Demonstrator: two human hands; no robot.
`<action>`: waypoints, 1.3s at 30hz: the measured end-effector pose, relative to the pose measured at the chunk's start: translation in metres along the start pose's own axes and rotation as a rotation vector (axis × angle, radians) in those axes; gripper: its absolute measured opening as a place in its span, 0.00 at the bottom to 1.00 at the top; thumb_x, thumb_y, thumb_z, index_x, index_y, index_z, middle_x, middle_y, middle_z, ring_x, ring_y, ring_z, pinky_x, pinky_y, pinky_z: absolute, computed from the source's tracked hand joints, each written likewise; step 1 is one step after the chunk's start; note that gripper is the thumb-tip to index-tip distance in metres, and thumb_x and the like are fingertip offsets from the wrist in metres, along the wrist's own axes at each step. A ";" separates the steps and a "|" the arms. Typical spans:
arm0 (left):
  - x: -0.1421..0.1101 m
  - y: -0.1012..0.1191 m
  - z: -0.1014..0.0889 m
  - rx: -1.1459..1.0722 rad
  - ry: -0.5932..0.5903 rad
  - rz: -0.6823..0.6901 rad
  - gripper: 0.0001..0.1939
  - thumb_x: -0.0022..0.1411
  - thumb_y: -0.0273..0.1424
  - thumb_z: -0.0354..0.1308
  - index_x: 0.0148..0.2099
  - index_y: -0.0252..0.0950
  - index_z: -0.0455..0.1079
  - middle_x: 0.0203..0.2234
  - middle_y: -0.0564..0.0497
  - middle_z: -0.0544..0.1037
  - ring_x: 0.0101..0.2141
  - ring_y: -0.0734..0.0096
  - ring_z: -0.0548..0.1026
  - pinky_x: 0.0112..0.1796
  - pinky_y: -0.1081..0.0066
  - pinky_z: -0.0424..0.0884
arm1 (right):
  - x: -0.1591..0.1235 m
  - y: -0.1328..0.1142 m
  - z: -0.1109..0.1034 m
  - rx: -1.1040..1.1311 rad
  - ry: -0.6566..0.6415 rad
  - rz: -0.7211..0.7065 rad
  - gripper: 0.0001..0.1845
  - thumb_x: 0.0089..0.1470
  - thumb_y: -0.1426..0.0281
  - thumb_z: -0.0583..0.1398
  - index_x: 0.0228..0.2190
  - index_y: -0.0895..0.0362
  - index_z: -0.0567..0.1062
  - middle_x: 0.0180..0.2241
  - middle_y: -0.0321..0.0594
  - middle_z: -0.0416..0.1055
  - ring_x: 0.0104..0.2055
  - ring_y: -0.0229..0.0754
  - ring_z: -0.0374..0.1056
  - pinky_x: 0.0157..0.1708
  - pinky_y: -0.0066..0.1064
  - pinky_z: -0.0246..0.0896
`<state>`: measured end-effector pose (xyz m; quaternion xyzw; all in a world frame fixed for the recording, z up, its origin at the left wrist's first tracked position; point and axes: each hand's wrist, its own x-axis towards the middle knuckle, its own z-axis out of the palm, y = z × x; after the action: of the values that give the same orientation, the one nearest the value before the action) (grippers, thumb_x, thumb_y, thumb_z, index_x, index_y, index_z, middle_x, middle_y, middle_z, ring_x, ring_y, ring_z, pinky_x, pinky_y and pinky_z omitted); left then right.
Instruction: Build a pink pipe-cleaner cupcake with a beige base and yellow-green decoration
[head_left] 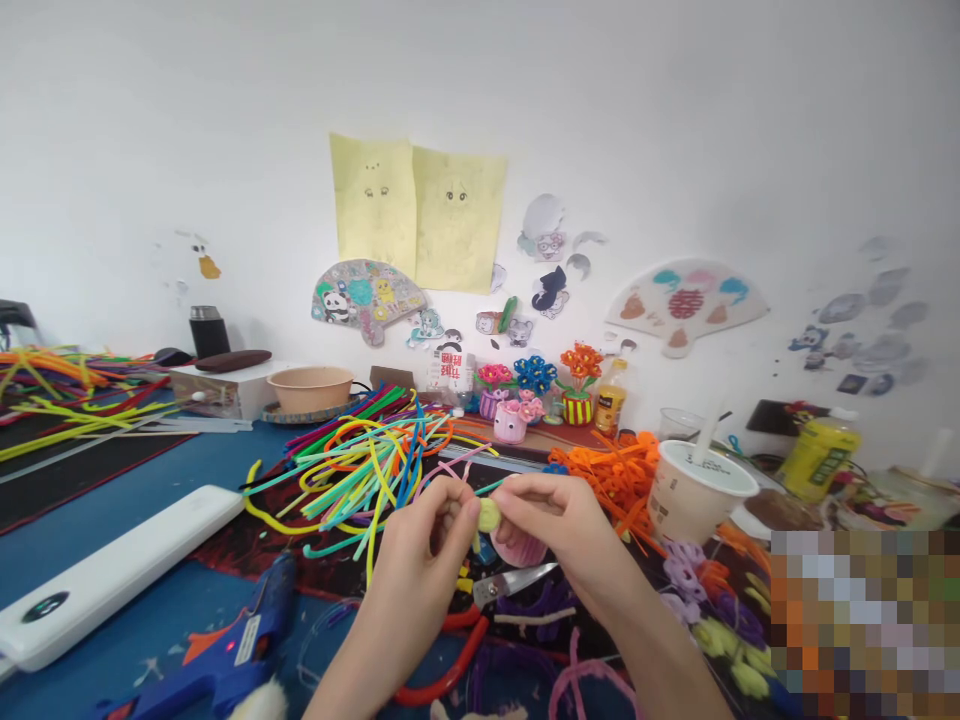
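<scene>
Between my hands is a small pale yellow coil (489,515), which looks like rolled pipe cleaner. My left hand (431,535) pinches its left side with thumb and forefinger. On the other side, the fingertips of my right hand (559,515) close on it. Just below the right fingers a pink fuzzy round piece (519,550) is partly hidden. Scissors (517,583) with red handles lie under my hands, their blades pointing right. A bundle of multicoloured pipe cleaners (367,460) spreads behind my left hand.
A blue glue gun (232,650) and a long white device (120,575) lie at left. A lidded cup with a straw (701,490) stands at right beside orange pipe cleaners (619,475). Small flower pots (577,408) and a bowl (310,388) stand near the wall.
</scene>
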<state>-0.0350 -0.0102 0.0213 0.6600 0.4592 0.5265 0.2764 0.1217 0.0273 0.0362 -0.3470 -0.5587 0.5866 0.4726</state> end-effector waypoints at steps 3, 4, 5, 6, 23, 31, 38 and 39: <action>0.001 -0.001 0.000 0.002 -0.015 -0.008 0.14 0.68 0.40 0.49 0.33 0.37 0.64 0.21 0.58 0.63 0.23 0.74 0.60 0.25 0.74 0.55 | 0.000 -0.001 -0.002 0.006 -0.009 0.008 0.23 0.36 0.54 0.74 0.27 0.61 0.82 0.20 0.38 0.76 0.22 0.34 0.69 0.21 0.22 0.60; 0.001 -0.001 0.000 0.001 -0.021 -0.011 0.14 0.68 0.40 0.49 0.33 0.37 0.64 0.21 0.58 0.64 0.23 0.74 0.60 0.25 0.74 0.55 | 0.000 0.000 -0.002 0.004 -0.025 0.020 0.23 0.35 0.55 0.75 0.27 0.60 0.82 0.20 0.37 0.76 0.21 0.34 0.69 0.20 0.22 0.58; 0.001 -0.001 0.001 0.000 -0.026 -0.014 0.15 0.68 0.40 0.49 0.33 0.37 0.64 0.21 0.58 0.64 0.23 0.74 0.60 0.25 0.74 0.55 | -0.001 0.000 -0.003 -0.003 -0.041 0.026 0.23 0.34 0.56 0.76 0.26 0.60 0.81 0.20 0.36 0.75 0.21 0.33 0.68 0.19 0.22 0.56; 0.001 -0.001 0.001 0.000 -0.030 -0.015 0.15 0.68 0.41 0.49 0.33 0.37 0.64 0.21 0.58 0.63 0.23 0.74 0.60 0.25 0.74 0.55 | -0.001 0.001 -0.004 -0.011 -0.049 0.020 0.22 0.33 0.56 0.76 0.25 0.60 0.81 0.19 0.35 0.74 0.21 0.33 0.68 0.19 0.22 0.55; 0.000 -0.001 0.001 -0.002 -0.033 0.000 0.15 0.68 0.40 0.50 0.32 0.37 0.64 0.20 0.59 0.61 0.22 0.74 0.59 0.24 0.73 0.52 | -0.002 0.000 -0.016 -0.100 -0.148 0.033 0.21 0.40 0.55 0.73 0.27 0.61 0.82 0.21 0.36 0.73 0.23 0.33 0.67 0.24 0.24 0.59; 0.001 -0.001 0.002 0.013 -0.049 -0.012 0.14 0.69 0.40 0.49 0.33 0.37 0.64 0.21 0.58 0.62 0.23 0.74 0.60 0.25 0.74 0.54 | -0.003 -0.002 -0.009 -0.066 -0.140 0.016 0.20 0.36 0.57 0.75 0.24 0.61 0.81 0.21 0.34 0.71 0.23 0.33 0.65 0.23 0.23 0.58; 0.000 0.002 0.001 -0.001 -0.073 -0.009 0.15 0.68 0.40 0.50 0.31 0.37 0.64 0.20 0.58 0.61 0.22 0.75 0.58 0.24 0.74 0.53 | -0.004 -0.003 -0.017 -0.098 -0.145 0.036 0.19 0.36 0.59 0.75 0.26 0.61 0.83 0.22 0.35 0.73 0.22 0.33 0.66 0.24 0.24 0.62; 0.000 0.003 0.000 -0.005 -0.079 -0.012 0.15 0.67 0.40 0.51 0.31 0.37 0.65 0.20 0.58 0.61 0.22 0.75 0.58 0.24 0.74 0.54 | -0.003 -0.003 -0.017 -0.102 -0.155 0.028 0.19 0.36 0.60 0.76 0.26 0.61 0.82 0.22 0.35 0.73 0.22 0.33 0.67 0.24 0.24 0.62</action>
<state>-0.0336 -0.0118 0.0236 0.6767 0.4505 0.4996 0.2992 0.1389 0.0293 0.0363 -0.3319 -0.6177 0.5892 0.4013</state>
